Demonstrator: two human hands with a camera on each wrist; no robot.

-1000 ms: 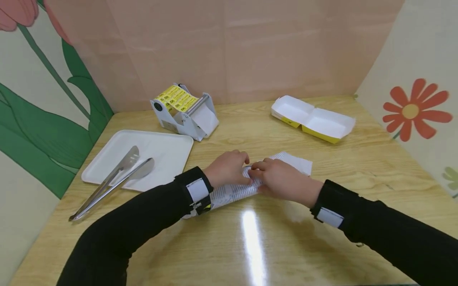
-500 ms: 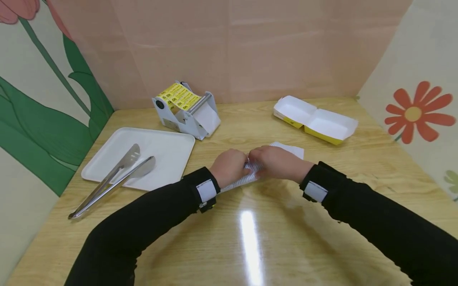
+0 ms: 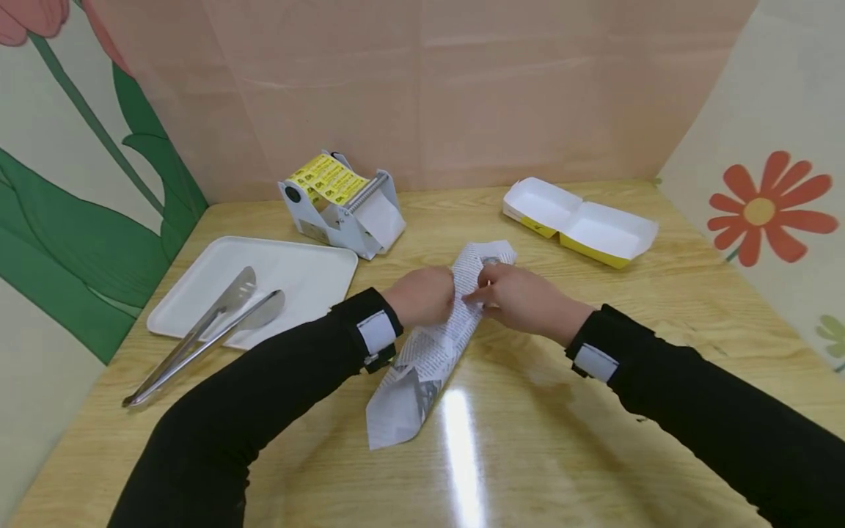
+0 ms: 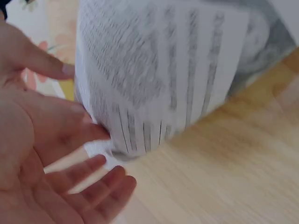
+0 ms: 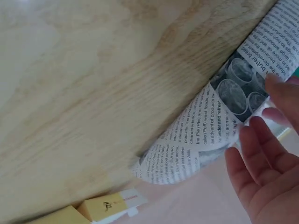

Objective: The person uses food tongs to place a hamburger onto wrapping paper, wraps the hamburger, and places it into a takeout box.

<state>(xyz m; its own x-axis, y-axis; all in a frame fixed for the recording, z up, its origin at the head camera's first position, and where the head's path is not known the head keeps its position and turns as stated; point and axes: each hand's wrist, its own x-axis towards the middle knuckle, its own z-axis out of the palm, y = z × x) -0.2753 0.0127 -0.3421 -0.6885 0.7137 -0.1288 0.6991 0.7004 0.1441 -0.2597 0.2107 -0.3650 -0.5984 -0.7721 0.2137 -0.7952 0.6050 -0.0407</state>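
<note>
A long roll of newsprint-patterned wrapping paper point(image 3: 436, 352) lies diagonally on the table in the head view, its near end folded to a flat flap. What lies inside it is hidden. My left hand point(image 3: 422, 295) is at its left side; in the left wrist view that hand point(image 4: 60, 154) has loosely extended fingers beside the paper point(image 4: 154, 79). On the opposite side, near the far end, is my right hand point(image 3: 524, 302). The right wrist view shows this hand point(image 5: 268, 177) with relaxed, slightly bent fingers close to the paper's edge point(image 5: 205, 126).
Metal tongs point(image 3: 198, 337) lie partly across a white tray point(image 3: 297, 271) at the left. Behind it stands a label dispenser point(image 3: 343, 205) with a yellow label roll. An open yellow-and-white carton point(image 3: 581, 220) sits at the back right. Walls border the wooden table point(image 3: 561, 455).
The paper roll has turned from a slant beneath both hands to a steeper diagonal, its near end now visible. Both hands have moved onto its opposite sides, the right hand drawing slightly rightward.
</note>
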